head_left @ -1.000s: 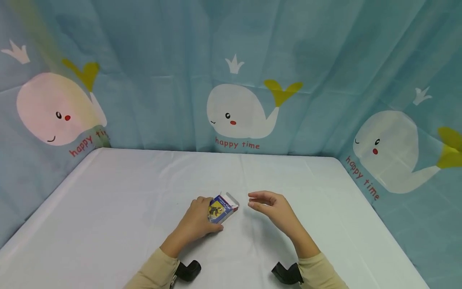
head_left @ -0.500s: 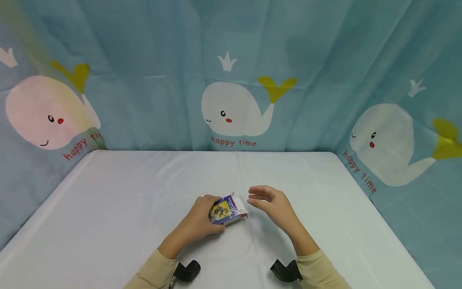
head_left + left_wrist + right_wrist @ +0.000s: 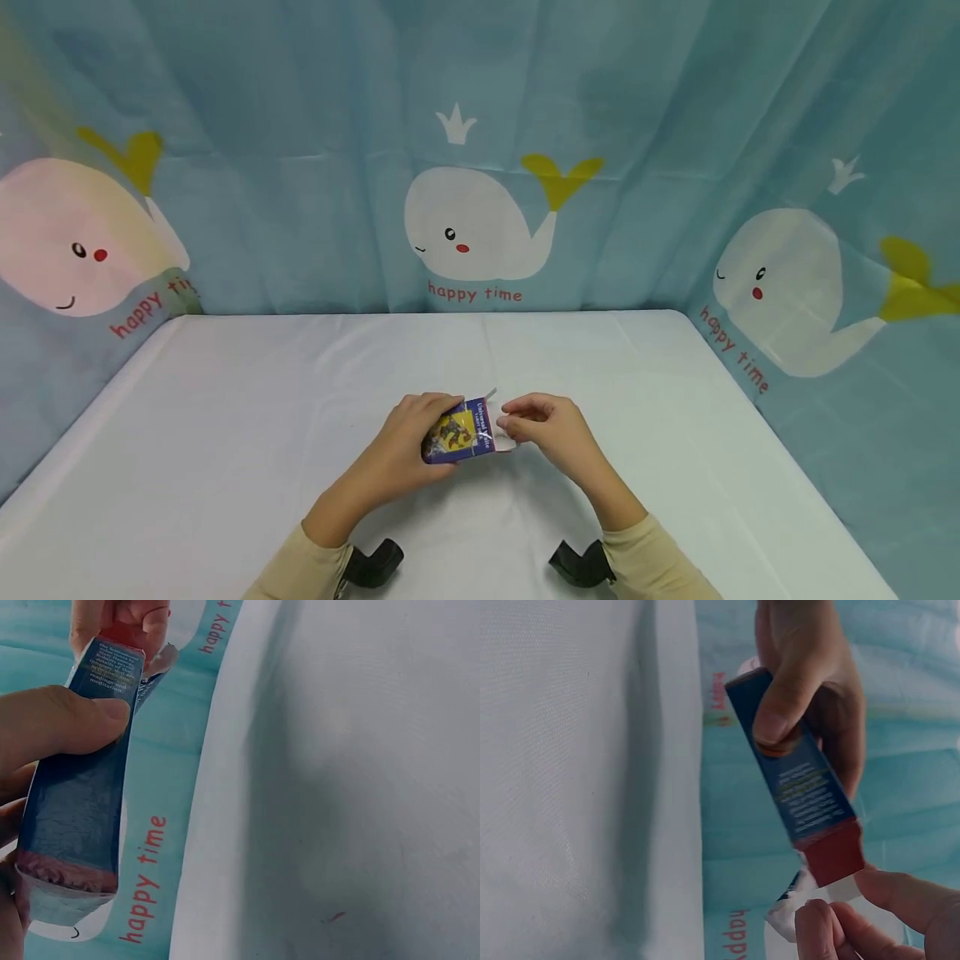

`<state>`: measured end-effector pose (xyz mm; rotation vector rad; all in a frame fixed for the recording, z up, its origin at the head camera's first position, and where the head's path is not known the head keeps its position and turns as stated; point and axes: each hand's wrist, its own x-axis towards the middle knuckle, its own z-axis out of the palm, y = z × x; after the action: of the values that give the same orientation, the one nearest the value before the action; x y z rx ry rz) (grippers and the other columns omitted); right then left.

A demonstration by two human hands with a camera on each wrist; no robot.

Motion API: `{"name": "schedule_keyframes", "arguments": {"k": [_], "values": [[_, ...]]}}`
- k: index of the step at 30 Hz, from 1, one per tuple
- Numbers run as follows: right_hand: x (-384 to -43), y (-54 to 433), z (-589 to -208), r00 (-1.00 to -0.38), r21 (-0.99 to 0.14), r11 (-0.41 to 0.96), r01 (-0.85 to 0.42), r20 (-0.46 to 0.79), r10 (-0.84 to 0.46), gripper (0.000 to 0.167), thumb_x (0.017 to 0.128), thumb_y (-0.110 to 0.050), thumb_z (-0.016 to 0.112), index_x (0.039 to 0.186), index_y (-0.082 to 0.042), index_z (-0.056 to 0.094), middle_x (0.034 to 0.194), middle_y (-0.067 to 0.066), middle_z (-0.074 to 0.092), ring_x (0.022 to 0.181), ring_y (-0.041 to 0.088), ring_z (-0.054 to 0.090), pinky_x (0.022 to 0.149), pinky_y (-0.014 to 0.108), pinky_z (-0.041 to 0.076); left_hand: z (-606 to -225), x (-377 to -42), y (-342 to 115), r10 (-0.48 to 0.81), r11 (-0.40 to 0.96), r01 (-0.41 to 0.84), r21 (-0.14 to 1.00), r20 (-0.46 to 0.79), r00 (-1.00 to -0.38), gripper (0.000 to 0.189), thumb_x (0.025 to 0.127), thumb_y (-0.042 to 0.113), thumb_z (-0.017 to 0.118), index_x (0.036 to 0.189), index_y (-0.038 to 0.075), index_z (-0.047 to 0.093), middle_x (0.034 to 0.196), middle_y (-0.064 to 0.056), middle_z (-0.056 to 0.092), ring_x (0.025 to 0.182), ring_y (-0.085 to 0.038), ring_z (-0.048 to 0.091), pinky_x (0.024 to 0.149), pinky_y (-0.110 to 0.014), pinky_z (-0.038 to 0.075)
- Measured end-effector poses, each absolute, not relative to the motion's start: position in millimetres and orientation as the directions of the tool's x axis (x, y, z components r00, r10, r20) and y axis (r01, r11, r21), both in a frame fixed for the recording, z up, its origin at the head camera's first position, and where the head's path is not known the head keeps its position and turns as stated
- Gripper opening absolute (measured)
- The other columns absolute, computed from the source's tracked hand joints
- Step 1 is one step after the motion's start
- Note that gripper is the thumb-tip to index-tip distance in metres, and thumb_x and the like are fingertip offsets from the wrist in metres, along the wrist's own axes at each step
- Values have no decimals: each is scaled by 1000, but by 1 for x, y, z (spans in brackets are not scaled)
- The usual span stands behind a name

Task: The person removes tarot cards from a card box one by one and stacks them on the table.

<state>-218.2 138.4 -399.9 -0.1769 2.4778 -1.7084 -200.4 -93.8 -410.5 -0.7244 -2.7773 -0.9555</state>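
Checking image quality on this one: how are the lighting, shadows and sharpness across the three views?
Head view: bright, soft shadows on the white tablecloth, a yellowish tint on the upper-left part of the curtain; left wrist view: dimmer, a broad, soft-edged shadow band along the tablecloth; right wrist view: likewise dim, a similar band, small lettering on the box looks blurred.

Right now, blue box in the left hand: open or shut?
Open. The blue box has a red flap sticking out at its end by the right hand. Contents: cannot tell.
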Motion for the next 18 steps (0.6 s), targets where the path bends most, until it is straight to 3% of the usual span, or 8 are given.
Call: {"name": "schedule_keyframes", "arguments": {"k": [12,18], "values": [[-217,136,-402,-985,-942,334,-3,-55,-164,25,86,-24,77,95,-2,71,85,6,74,74,13,68,70,31,59,-405,-196,-92,451,663,533,526,288,-845,78,73,16,88,143,13,53,138,-4,57,124,-26,49,102,-53,41],[-218,135,-402,-984,-949,315,14,-69,-163,20,86,-17,76,93,1,70,83,6,73,72,12,67,67,27,57,-403,-194,-91,458,649,560,514,324,-828,78,72,15,89,142,14,53,137,-4,58,122,-25,50,101,-52,41]]}}
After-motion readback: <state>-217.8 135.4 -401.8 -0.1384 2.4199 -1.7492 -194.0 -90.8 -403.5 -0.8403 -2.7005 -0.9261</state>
